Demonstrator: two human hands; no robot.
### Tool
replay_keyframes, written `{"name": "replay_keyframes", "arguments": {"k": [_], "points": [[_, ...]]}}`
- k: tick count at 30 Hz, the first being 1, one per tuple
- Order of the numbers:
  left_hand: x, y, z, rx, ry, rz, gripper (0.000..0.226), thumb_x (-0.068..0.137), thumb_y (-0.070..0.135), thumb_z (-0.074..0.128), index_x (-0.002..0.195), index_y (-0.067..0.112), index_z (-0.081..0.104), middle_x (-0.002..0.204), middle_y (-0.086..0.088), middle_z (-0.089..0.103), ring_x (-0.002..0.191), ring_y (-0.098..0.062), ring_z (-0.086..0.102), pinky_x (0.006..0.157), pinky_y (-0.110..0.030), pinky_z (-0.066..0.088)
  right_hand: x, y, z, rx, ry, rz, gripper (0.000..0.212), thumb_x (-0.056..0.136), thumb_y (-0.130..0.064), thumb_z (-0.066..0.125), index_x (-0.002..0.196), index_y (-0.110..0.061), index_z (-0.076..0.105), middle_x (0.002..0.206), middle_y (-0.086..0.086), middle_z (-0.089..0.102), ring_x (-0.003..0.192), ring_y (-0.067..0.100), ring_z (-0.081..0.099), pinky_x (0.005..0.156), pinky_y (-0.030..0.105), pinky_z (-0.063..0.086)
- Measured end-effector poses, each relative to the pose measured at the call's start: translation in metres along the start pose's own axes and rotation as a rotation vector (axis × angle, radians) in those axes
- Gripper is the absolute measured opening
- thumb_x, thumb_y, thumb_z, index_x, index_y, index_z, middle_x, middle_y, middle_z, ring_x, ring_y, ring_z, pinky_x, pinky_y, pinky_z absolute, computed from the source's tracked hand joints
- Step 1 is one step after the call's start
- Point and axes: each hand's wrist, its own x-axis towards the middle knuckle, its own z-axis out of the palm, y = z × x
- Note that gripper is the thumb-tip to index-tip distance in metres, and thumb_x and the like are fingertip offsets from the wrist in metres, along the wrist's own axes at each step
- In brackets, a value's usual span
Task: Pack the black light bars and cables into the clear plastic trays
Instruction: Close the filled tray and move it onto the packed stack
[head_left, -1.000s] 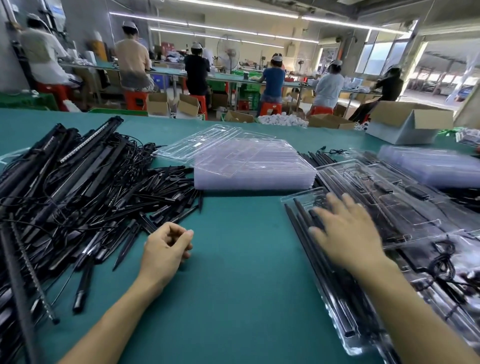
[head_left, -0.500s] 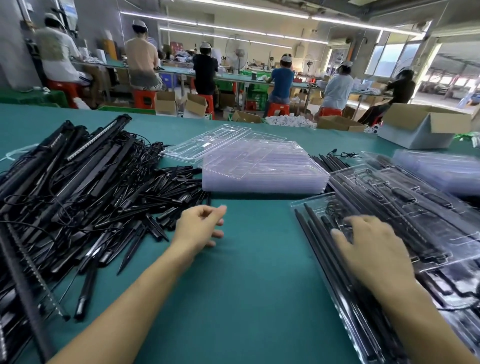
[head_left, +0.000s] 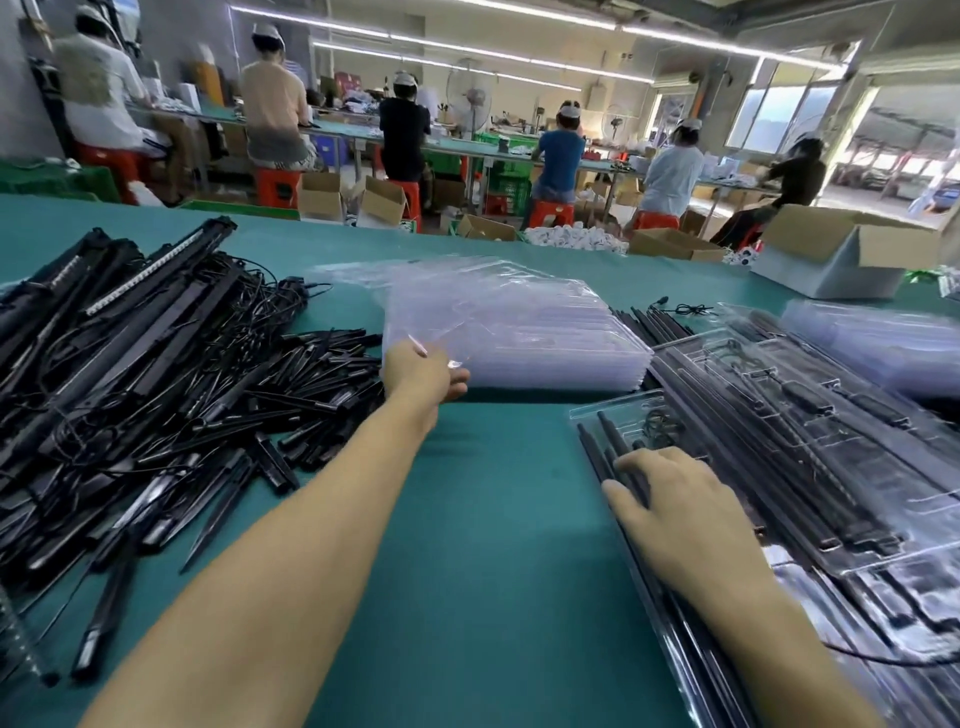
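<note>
While your left hand (head_left: 423, 376) pinches the near-left corner of the top clear moulded plastic tray (head_left: 467, 309), its stack (head_left: 561, 364) extends right from your fingers, long axis left-right, glossy and nested. Your right hand (head_left: 680, 514) lies flat, fingers spread, on the filled clear tray (head_left: 597, 413) near right.

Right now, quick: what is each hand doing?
Left hand: pinching the top clear tray by its corner.
Right hand: open, fingers flat on the filled tray.

Head view — forward, downward; close
</note>
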Motion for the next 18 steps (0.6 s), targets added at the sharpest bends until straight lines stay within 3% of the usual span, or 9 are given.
{"name": "replay_keyframes", "arguments": {"k": [4,7,9,11,14,16,18], "points": [[-0.024,-0.025,-0.048,0.026,0.017,0.173,0.023,0.099,0.013,0.052,0.081,0.002,0.061,0.069,-0.016,0.064,0.052,-0.018,0.066,0.048,-0.024,0.052,0.003,-0.002,0.007,0.249,0.019,0.063,0.037,0.091,-0.041,0.058,0.124,-0.025,0.060,0.119,0.001,0.063,0.108,0.023,0.056,0.091,0.037,0.045],[-0.047,-0.032,-0.090,0.088,0.059,0.255,0.030,0.103,0.022,0.049,0.080,0.010,0.064,0.056,-0.007,0.062,0.044,-0.016,0.060,0.041,-0.023,0.049,0.002,-0.009,0.012,0.448,0.030,0.085,0.072,0.088,-0.037,0.065,0.149,-0.028,0.028,0.137,0.009,0.046,0.118,0.025,0.049,0.102,0.039,0.038],[-0.061,-0.030,-0.116,0.121,0.108,0.288,0.033,0.104,0.025,0.044,0.078,0.013,0.061,0.052,-0.006,0.059,0.036,-0.016,0.054,0.034,-0.021,0.042,-0.003,-0.010,0.013,0.462,0.065,0.104,0.094,0.084,-0.031,0.072,0.151,-0.041,0.007,0.138,0.011,0.033,0.112,0.025,0.044,0.104,0.043,0.036],[-0.072,-0.026,-0.144,0.127,0.167,0.281,0.033,0.104,0.024,0.042,0.077,0.014,0.059,0.052,-0.008,0.057,0.031,-0.012,0.047,0.031,-0.018,0.035,-0.005,-0.007,0.013,0.290,0.138,0.085,0.088,0.079,-0.026,0.076,0.148,-0.042,0.023,0.139,0.012,0.029,0.116,0.031,0.041,0.105,0.047,0.037],[-0.085,-0.017,-0.190,0.224,0.206,0.254,0.033,0.103,0.030,0.047,0.078,0.015,0.062,0.049,-0.004,0.058,0.030,-0.006,0.042,0.031,-0.014,0.030,-0.006,-0.005,0.011,0.134,0.290,-0.043,0.052,0.076,-0.022,0.080,0.125,-0.023,0.063,0.135,0.016,0.040,0.116,0.038,0.044,0.103,0.048,0.040],[-0.090,-0.014,-0.216,0.294,0.180,0.217,0.032,0.102,0.030,0.051,0.080,0.011,0.065,0.046,0.001,0.057,0.031,-0.005,0.042,0.032,-0.013,0.030,-0.006,-0.007,0.012,0.148,0.320,-0.144,0.038,0.073,-0.020,0.083,0.107,-0.016,0.069,0.126,0.015,0.049,0.111,0.038,0.050,0.096,0.047,0.045],[-0.092,-0.013,-0.234,0.363,0.171,0.185,0.031,0.101,0.027,0.054,0.080,0.009,0.069,0.043,0.004,0.053,0.032,-0.006,0.039,0.034,-0.012,0.030,-0.007,-0.012,0.013,0.249,0.317,-0.214,0.029,0.072,-0.019,0.084,0.092,-0.014,0.063,0.108,0.007,0.053,0.093,0.031,0.058,0.079,0.041,0.051]]}}
